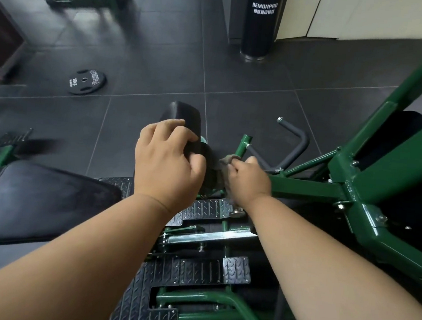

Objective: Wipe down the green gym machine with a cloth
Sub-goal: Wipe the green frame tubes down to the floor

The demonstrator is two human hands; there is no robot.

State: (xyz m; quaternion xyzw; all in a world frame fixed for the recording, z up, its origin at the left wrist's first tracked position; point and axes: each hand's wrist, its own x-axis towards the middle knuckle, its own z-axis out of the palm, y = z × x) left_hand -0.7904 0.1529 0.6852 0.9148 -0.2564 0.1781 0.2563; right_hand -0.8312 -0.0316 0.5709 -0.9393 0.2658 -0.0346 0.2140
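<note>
At the middle of the green machine [312, 189], the right hand [247, 179] squeezes a grey cloth [226, 161] against the frame, hiding most of it. The left hand [166, 161] curls around a black pad [183, 118]. A weight plate [86, 82] lies well apart on the floor [237, 80].

Your right hand [247, 179] covers most of the cloth [226, 161]. Your left hand [166, 166] hides part of the black pad [183, 116]. The green frame [382, 174] runs past the right edge.

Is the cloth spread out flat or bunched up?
Bunched up. The cloth shows only as a crumpled grey wad poking out of the right hand, whose fingers curl round it beside the green frame.
</note>
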